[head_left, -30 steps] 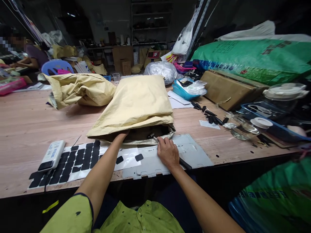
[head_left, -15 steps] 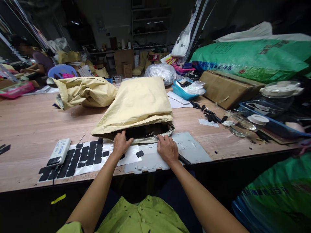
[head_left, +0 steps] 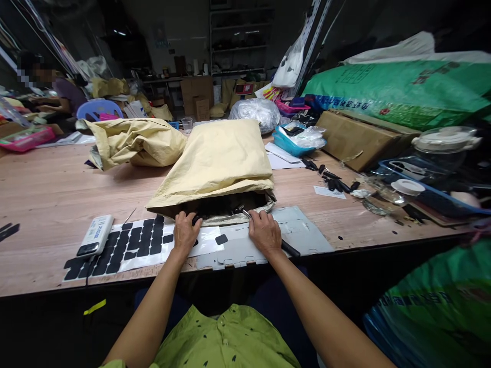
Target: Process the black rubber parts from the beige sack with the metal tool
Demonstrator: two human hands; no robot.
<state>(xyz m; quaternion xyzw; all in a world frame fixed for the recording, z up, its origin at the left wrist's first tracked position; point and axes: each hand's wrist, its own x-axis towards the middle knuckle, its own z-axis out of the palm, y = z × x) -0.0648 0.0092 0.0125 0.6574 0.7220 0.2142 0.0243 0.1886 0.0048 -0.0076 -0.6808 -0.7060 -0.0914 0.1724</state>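
A large yellow paper sack (head_left: 218, 158) lies on the wooden table (head_left: 49, 194) with its open mouth toward me. My left hand (head_left: 185, 232) is curled at the sack's mouth, its fingers closed on a small dark piece I cannot name. My right hand (head_left: 264, 232) rests on a grey metal plate (head_left: 303, 235) and grips a black-handled tool (head_left: 286, 248) whose metal tip points into the sack. A white sheet of black pads (head_left: 130, 245) lies left of my left hand.
A white handheld device (head_left: 95, 235) sits on the pad sheet. A crumpled yellow sack (head_left: 134, 140) lies behind on the left. Small black parts (head_left: 332, 179), a cardboard box (head_left: 364, 138), a blue tray (head_left: 422, 189) and green sacks (head_left: 395, 89) crowd the right. Another person (head_left: 57, 92) sits far left.
My left hand has come out of the sack and now sits curled at its mouth on the edge of the pad sheet. The right hand has stayed in place.
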